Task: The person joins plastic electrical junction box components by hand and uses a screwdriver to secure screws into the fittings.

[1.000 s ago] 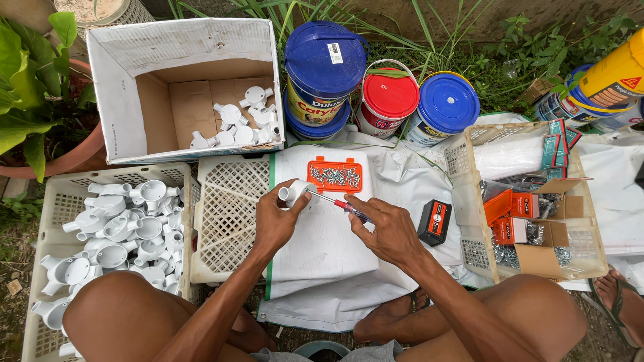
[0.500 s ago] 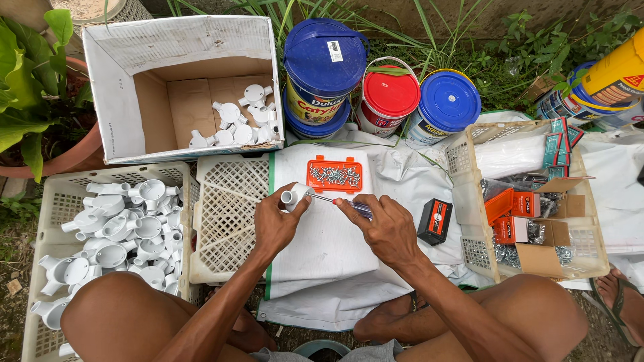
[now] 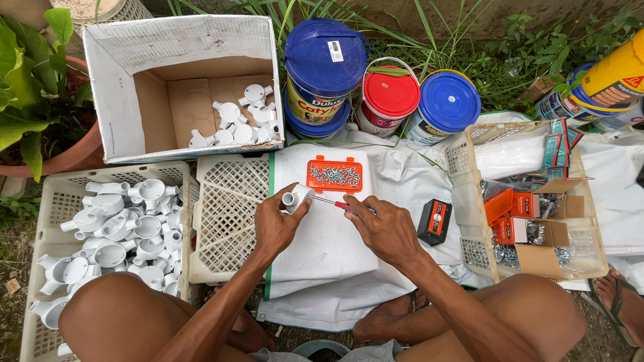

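At frame centre, your left hand grips a white conduit box steady so the screwdriver in your right hand reaches it.

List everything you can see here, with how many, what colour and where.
cardboard box: one, white outside, top left, holds white fittings
crate of fittings: one, cream, left, many white fittings
empty crate: one, cream, centre left
paint tubs: three, two blue lids and one red, top centre
screw tray: one, orange, on white sheet
black box: one, right of hands
crate of packets: one, cream, right
left hand: holds white fitting
right hand: holds red screwdriver
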